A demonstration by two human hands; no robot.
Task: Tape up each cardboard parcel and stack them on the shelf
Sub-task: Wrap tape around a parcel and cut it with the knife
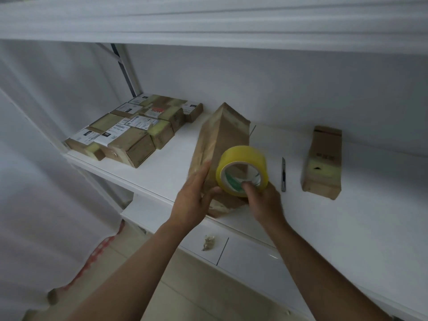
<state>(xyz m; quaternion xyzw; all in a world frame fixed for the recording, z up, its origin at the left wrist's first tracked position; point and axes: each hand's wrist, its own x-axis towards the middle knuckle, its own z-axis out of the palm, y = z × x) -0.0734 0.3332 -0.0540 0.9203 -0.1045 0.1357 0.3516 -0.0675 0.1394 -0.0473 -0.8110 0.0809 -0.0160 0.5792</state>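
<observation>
A tall cardboard parcel (225,137) stands tilted on one edge on the white shelf (301,216). My left hand (193,200) lies flat against its left face, fingers straight, thumb touching the parcel's front. My right hand (260,200) grips a roll of yellow tape (243,169), thumb hooked inside the core, held against the parcel's front. Another cardboard parcel (323,163) with a yellow tape band lies on the shelf to the right.
Several taped, labelled parcels (134,128) are packed together at the shelf's back left. A utility knife (283,173) lies between the two parcels. A crumpled scrap (208,242) sits on the lower shelf. An upper shelf board (208,22) hangs overhead.
</observation>
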